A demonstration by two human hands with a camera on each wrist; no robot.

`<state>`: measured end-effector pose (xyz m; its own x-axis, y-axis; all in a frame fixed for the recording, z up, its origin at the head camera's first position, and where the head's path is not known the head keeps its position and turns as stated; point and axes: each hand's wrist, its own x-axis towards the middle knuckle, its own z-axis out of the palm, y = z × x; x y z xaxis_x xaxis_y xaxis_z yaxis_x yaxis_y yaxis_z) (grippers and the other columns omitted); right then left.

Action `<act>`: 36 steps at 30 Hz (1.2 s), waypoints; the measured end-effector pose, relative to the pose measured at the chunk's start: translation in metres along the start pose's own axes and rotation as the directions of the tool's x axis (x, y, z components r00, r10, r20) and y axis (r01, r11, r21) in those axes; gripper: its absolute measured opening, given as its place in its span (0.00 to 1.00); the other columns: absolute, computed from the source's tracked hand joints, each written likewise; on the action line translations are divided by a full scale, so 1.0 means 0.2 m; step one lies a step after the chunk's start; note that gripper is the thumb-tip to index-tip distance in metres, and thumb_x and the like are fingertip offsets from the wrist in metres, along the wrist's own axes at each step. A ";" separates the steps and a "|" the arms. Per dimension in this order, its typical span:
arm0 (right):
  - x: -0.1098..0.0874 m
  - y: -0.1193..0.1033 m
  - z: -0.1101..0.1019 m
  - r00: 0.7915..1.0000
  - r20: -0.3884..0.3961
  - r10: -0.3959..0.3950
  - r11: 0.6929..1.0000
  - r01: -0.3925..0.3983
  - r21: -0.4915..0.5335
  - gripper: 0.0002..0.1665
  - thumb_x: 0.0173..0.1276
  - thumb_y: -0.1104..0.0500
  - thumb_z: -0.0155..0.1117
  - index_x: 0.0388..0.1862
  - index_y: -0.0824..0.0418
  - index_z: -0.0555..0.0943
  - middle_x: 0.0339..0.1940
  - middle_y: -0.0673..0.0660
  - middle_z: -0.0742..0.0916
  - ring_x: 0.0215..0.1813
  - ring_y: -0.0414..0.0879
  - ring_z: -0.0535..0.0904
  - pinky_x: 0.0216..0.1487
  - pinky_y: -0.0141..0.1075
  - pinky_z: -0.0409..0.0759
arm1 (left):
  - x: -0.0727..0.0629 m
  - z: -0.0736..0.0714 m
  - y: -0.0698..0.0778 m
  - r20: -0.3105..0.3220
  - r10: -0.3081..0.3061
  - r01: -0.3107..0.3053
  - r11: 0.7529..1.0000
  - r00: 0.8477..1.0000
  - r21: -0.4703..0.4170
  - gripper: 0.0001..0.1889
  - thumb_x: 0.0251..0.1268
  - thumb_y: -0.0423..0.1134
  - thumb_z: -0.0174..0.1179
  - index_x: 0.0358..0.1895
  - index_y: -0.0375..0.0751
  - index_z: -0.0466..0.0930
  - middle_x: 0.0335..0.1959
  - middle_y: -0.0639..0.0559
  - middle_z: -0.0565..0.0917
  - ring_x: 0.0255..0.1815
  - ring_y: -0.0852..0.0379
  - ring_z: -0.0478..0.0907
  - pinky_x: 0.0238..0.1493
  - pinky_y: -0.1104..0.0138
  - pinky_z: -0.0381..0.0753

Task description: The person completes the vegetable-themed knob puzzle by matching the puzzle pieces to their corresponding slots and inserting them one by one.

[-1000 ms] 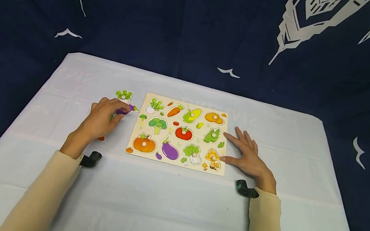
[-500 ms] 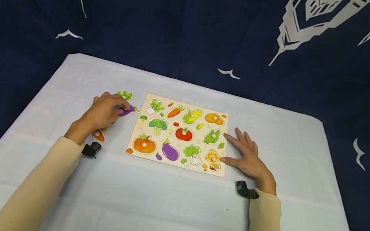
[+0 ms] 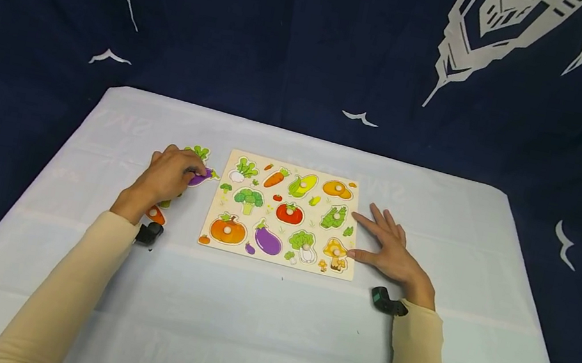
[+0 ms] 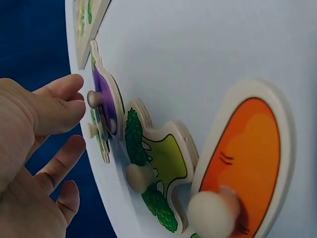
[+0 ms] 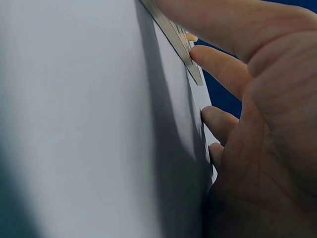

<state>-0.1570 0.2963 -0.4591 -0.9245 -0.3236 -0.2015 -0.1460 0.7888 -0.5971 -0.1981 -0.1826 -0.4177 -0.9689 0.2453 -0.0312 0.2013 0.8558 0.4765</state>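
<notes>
My left hand [image 3: 166, 176] is over loose wooden vegetable pieces left of a puzzle board [image 3: 213, 194]. In the left wrist view, thumb and forefinger tips are right at the knob of the eggplant piece [image 4: 110, 101]; the whole knob shows beside them, and the other fingers hang loosely bent. The broccoli piece [image 4: 171, 156] and carrot piece [image 4: 252, 144] lie nearer that camera, knobs up. Partly hidden behind the hand is a leafy turnip piece [image 3: 201, 153]. My right hand [image 3: 390, 248], fingers spread, touches the board's right edge with forefinger and thumb.
A white cloth covers the table [image 3: 264, 332], with a dark blue patterned curtain [image 3: 294, 33] behind it. On the board, a pumpkin [image 3: 234, 236], tomato [image 3: 293, 219] and several other pieces have knobs; the eggplant picture [image 3: 267, 241] shows none.
My left hand has drawn slightly back, toward the upper left, its fingertips staying by the eggplant piece. More of the carrot piece shows. The right hand keeps its place at the board.
</notes>
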 end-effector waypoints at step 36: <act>0.00 0.00 0.00 1.000 0.002 -0.001 1.000 0.001 0.001 0.54 0.57 0.40 0.76 0.79 0.47 0.63 0.85 0.57 0.46 0.84 0.59 0.28 0.76 0.64 0.24 | 0.04 0.06 0.01 -0.060 0.023 -0.016 0.994 0.998 0.109 0.10 0.66 0.26 0.61 0.46 0.38 0.88 0.50 0.43 0.87 0.49 0.43 0.74 0.50 0.51 0.71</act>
<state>-0.1572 0.2969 -0.4587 -0.9235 -0.3254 -0.2030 -0.1463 0.7881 -0.5979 -0.2045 -0.1730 -0.4284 -0.9710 0.2368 0.0325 0.2312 0.8962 0.3787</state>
